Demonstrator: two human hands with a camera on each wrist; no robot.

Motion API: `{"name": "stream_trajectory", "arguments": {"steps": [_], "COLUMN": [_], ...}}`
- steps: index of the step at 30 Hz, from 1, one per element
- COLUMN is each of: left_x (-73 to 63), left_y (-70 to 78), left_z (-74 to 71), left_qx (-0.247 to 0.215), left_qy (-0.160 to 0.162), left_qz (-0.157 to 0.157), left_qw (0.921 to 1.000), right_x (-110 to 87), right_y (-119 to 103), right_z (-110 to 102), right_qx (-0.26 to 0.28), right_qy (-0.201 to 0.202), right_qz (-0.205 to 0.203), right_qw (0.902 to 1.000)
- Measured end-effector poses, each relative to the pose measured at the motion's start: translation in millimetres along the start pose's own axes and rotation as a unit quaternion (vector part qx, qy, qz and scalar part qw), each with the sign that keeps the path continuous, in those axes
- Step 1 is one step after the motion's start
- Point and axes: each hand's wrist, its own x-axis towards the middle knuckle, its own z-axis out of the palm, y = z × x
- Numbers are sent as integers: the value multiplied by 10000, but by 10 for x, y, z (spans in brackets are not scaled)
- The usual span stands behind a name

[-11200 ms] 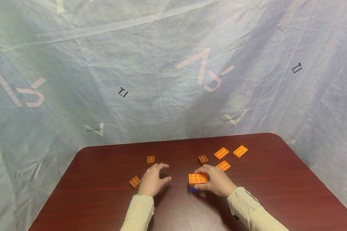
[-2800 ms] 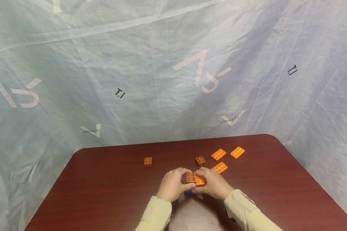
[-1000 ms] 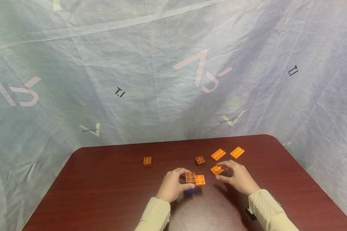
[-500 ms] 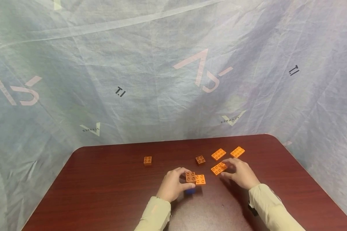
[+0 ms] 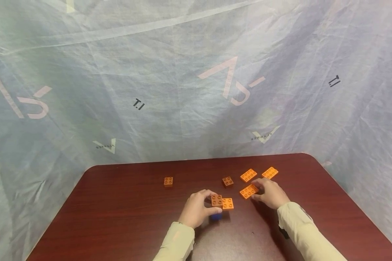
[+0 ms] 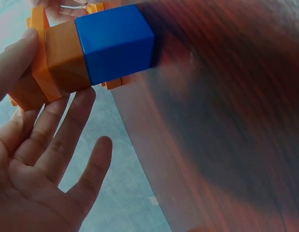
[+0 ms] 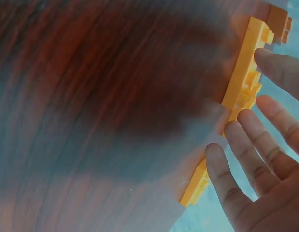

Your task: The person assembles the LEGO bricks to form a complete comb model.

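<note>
My left hand (image 5: 194,210) grips a stack of toy building bricks. In the left wrist view its order from the bottom is a blue block (image 6: 118,41), a brown brick (image 6: 67,55), an orange eight-stud brick (image 6: 45,67) and another brown brick (image 6: 27,94). The orange layer juts out to the right beneath the top brown brick in the head view. To the right, my right hand (image 5: 271,194) pinches the right end of a loose orange brick (image 5: 248,191), which lies on the table. Thumb and fingers are on opposite sides of it.
Two more orange bricks, one (image 5: 248,175) and another (image 5: 270,173), lie behind my right hand. A small brown brick (image 5: 228,181) is at mid-table, and a second brown brick (image 5: 168,181) lies farther left. Grey cloth (image 5: 183,90) hangs behind the dark red table (image 5: 111,217).
Earlier, a brown brick from the left table was added atop the stack. My right hand left the stack for the loose orange brick, then shifted to its right end; my left kept its grip.
</note>
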Motion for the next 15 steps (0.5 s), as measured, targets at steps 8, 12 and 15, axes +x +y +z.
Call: {"name": "stream_trajectory", "arguments": {"steps": [8, 12, 15], "left_x": [-3, 3, 2], "left_y": [18, 20, 18], "left_z": [-4, -10, -16], "left_qx": [-82, -68, -74], "left_qy": [-40, -56, -40], "left_qz": [-59, -56, -44], "left_qw": [9999, 9999, 10000], "right_x": [59, 72, 77], "right_y": [1, 13, 18], "right_z": [36, 49, 54], "right_qx": [-193, -208, -246], "right_qy": [-23, -63, -112], "right_qz": [-119, -131, -41], "right_qw": [9997, 9997, 9996]}}
